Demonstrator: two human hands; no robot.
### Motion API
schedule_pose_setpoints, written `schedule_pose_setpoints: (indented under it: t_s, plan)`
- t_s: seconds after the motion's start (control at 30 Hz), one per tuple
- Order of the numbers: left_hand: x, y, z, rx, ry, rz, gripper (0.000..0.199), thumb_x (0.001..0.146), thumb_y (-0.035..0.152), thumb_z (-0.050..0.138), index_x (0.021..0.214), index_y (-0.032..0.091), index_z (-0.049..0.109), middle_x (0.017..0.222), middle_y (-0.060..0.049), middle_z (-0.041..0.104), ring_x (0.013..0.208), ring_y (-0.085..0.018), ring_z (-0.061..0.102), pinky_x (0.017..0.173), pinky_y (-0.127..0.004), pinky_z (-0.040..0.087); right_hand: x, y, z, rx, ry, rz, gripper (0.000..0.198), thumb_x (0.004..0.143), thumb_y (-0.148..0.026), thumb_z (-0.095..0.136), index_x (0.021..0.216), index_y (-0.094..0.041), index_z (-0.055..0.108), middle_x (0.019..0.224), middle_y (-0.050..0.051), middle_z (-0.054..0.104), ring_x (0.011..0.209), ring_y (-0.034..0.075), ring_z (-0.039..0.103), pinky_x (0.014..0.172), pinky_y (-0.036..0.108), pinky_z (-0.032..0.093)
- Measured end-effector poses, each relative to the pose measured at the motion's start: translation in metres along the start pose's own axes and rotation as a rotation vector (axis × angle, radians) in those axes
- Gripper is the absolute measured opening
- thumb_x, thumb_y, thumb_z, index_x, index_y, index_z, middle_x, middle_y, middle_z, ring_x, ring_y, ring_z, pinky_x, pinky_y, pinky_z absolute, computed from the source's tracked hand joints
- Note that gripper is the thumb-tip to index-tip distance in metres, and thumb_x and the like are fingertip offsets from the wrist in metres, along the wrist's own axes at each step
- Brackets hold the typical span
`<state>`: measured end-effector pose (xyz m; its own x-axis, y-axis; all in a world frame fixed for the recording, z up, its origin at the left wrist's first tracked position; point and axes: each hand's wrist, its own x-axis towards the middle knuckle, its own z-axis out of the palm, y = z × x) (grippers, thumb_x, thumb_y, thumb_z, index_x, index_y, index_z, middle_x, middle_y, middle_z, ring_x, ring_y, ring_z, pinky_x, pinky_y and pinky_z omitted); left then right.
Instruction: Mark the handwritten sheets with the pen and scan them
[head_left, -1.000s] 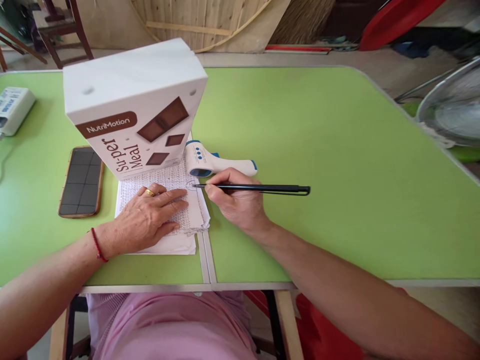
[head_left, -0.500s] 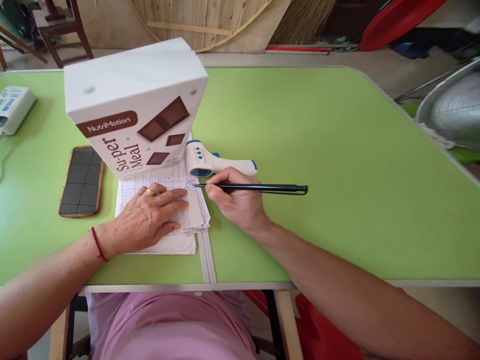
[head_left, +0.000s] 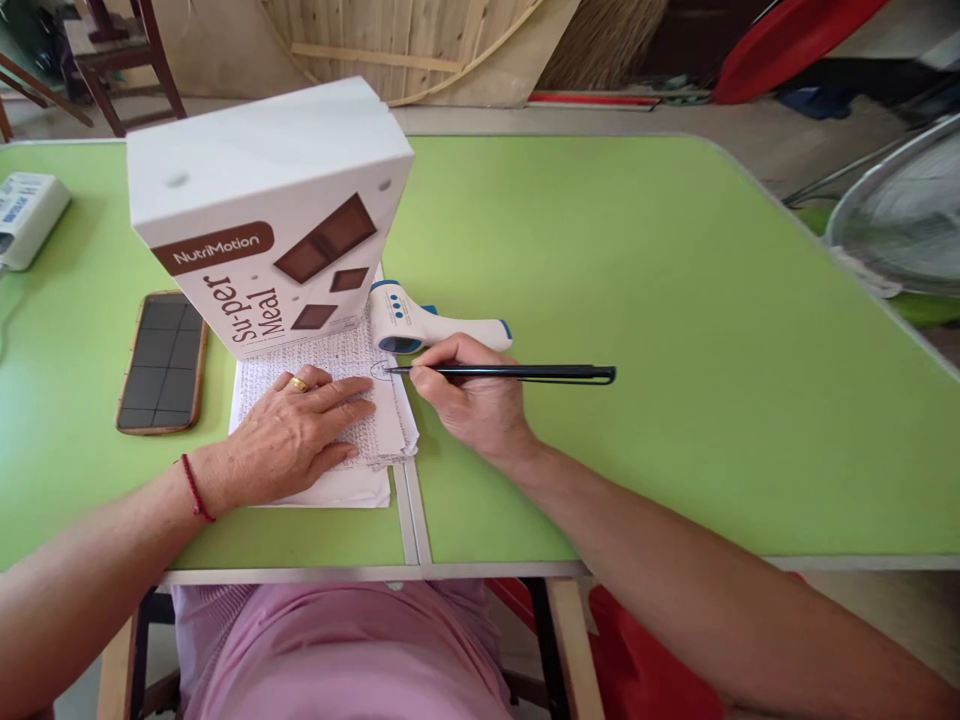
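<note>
My left hand (head_left: 300,435) lies flat with fingers stretched out on a stack of paper (head_left: 388,420) covered in dense handwriting. Between the thumb and fingers of my right hand (head_left: 476,395) is a slim black pen (head_left: 559,374), its tip on the sheet's right side beside a small drawn round mark. Just beyond that hand rests a white and blue infrared thermometer (head_left: 442,325), lying on its side. A white NutriMotion box (head_left: 277,240) stands at the far end of the papers and hides part of them.
Left of the papers lies a phone (head_left: 163,362) in a brown case. A white power strip (head_left: 31,220) is at the table's left edge. The green table (head_left: 712,400) has a metal seam near the papers. A metal-rimmed fan-like object (head_left: 900,210) stands off the right edge.
Almost nothing differs. The pen's tip stays at the round mark with at most a tiny shift, and my left hand keeps its place. The whole view has shifted slightly.
</note>
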<state>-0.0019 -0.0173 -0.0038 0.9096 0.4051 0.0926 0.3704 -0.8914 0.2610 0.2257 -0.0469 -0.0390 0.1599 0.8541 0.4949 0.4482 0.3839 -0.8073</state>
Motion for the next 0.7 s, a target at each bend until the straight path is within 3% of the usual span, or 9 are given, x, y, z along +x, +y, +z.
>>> schedule_pose_setpoints:
  t_s: [0.7]
  plan:
    - [0.0005, 0.0004, -0.0003, -0.001, -0.009, -0.002, 0.036, 0.102, 0.032, 0.048, 0.132, 0.015, 0.059, 0.146, -0.012, 0.055, 0.11, -0.031, 0.052, 0.091, -0.047, 0.048, -0.0001, 0.001, -0.0002, -0.053, -0.032, 0.038, 0.012, 0.079, -0.025, 0.063, 0.069, -0.023, 0.057, 0.057, -0.005, 0.059, 0.048, 0.011, 0.05, 0.046, 0.024, 0.044]
